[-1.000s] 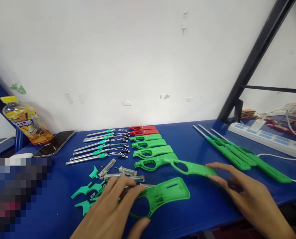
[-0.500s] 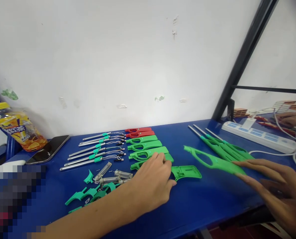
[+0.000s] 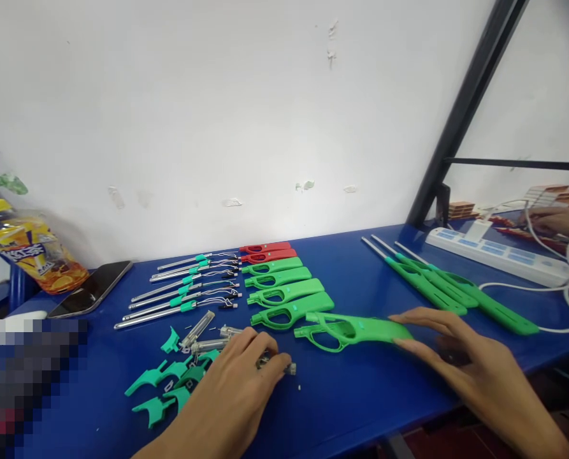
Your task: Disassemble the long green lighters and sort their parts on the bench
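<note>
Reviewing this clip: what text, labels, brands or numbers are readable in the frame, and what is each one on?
Nothing reads clearly.
Bottle: the yellow label carries large white characters, too blurred to read.
Green lighter shells: no print visible.
Power strip: no legible marking.
Phone: screen dark, no text.
Lower left corner: pixelated, nothing readable.

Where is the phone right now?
In the head view the phone lies far left on the blue table, near the wall, between the orange drink bottle and the row of metal rods.
</note>
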### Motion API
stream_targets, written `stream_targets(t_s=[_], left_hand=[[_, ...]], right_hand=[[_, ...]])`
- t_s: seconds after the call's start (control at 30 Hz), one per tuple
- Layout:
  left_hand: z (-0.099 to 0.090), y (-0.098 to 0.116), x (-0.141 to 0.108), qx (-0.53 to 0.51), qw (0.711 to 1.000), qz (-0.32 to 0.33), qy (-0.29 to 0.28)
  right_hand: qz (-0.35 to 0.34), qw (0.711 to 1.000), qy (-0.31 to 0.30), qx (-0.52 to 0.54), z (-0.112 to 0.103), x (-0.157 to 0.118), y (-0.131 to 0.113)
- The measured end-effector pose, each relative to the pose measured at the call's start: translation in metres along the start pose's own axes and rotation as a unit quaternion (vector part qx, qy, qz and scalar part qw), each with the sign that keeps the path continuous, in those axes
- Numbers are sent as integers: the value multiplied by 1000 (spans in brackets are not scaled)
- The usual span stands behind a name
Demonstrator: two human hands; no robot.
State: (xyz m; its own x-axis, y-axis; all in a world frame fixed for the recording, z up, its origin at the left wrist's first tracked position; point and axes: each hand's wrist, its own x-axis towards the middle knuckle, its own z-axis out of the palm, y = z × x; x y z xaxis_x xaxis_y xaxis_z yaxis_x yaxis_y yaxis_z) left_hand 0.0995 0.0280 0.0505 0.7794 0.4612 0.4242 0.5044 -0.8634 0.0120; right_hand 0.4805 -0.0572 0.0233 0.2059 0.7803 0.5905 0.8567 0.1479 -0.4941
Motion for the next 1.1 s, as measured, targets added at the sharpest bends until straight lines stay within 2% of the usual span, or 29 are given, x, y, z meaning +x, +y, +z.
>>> stream_targets(t_s=[0.1,0.23,0.47,0.6,0.83,1.1], left_hand=[[4,-9,-12,5,1000,-1,26],[8,-21,-28,5,999,-14,43],[-7,-40,-49,16,999,-28,25],[-8,-44,-50,56,997,-13,44],[-14,-47,-38,133,986,75,63],[-35,-42,-37,175,978,77,84]], right_hand=[[-14,998,-47,34,9,1,-2],[-31,997,-64,29,13,-1,0],[-30,997,-65,23,13,-1,0],[-23,997,-71,24,13,2,-1],[-57,995,-84,9,13,15,-7],[-75,991,-114,-4,16,13,-3]])
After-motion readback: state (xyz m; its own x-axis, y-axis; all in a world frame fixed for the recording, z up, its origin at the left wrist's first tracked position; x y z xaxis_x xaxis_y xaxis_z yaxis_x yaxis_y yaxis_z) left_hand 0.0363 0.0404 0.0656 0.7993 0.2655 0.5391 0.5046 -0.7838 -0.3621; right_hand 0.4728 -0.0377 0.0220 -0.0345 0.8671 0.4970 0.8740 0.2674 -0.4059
